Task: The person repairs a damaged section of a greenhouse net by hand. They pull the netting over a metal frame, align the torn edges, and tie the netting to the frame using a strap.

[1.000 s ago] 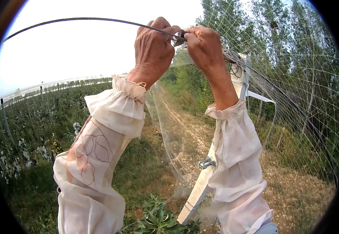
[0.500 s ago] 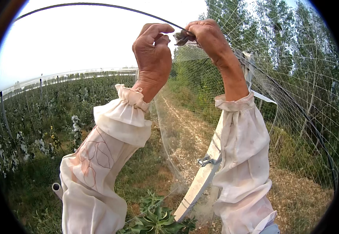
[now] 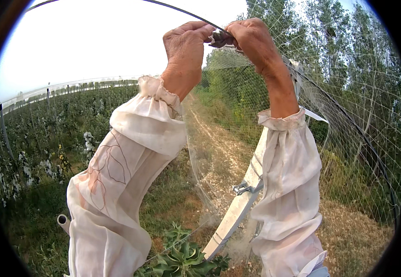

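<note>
Both my hands are raised to a dark cable (image 3: 182, 10) that crosses the top of the view. My right hand (image 3: 255, 42) is closed, its thumb and fingers pinched on the cable and a crumpled dark bundle (image 3: 220, 39) just under it. What the bundle is made of is hard to tell; it looks like gathered net edge. My left hand (image 3: 182, 51) is also closed, fingertips pinched together at the bundle's left end, by the cable. Whatever lies between those fingertips is hidden. Fine pale netting (image 3: 230, 60) hangs below the bundle.
A slanted pale post (image 3: 235, 217) with a metal clamp (image 3: 244, 188) stands beside my right forearm. Wide netting (image 3: 348, 106) spreads on the right before trees. A leafy plant (image 3: 184, 258) is below, a pipe end (image 3: 63, 220) at left, and orchard rows (image 3: 34, 138) beyond.
My left hand has moved right and up, its loosely curled fingers now pinched at the bundle. The right hand has shifted slightly right and up, keeping its grip.
</note>
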Available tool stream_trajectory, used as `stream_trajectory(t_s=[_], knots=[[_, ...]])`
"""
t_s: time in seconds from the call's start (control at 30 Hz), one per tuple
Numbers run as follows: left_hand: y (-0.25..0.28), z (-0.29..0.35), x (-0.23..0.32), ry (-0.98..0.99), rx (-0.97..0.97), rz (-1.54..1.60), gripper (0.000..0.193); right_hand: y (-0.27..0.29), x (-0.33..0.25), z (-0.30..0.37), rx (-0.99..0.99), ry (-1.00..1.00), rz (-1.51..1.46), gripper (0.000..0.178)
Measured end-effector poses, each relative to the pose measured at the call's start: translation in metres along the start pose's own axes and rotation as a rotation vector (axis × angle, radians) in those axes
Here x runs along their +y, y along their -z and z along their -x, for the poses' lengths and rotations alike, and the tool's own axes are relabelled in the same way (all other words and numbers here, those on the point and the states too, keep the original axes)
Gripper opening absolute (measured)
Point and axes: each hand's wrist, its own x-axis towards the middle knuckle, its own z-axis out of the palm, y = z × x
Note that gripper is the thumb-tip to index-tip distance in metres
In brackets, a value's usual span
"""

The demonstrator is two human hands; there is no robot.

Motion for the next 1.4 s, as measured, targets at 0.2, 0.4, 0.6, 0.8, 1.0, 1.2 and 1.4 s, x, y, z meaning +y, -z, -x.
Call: stream_trajectory(t_s=[0.2, 0.4, 0.6, 0.8, 1.0, 1.2, 1.4], knots=[[0.003, -0.009, -0.006, 0.08, 0.018, -0.185, 0.009, 0.003, -0.012, 0.003, -0.145, -0.029, -0.076, 0.032], [0.002, 0.001, -0.003, 0.041, -0.081, -0.018, 0.009, 0.006, -0.012, 0.0, -0.228, -0.13, -0.112, 0.034], [0.017, 0.013, -0.01, 0.0, -0.118, 0.098, 0.012, 0.004, -0.018, 0.005, -0.209, -0.106, -0.152, 0.037], [0.009, 0.024, -0.002, 0.127, -0.099, 0.062, 0.011, 0.002, -0.015, 0.013, -0.118, -0.075, -0.211, 0.038], [0.007, 0.02, 0.0, 0.05, 0.024, 0.145, 0.011, 0.01, -0.006, 0.016, -0.142, 0.008, -0.206, 0.034], [0.01, 0.005, -0.009, -0.075, 0.006, -0.092, 0.006, 0.001, 0.005, 0.023, 0.015, 0.124, -0.006, 0.031], [0.019, 0.002, -0.018, 0.031, 0.061, -0.068, 0.003, -0.003, -0.004, 0.031, 0.117, 0.116, 0.006, 0.033]])
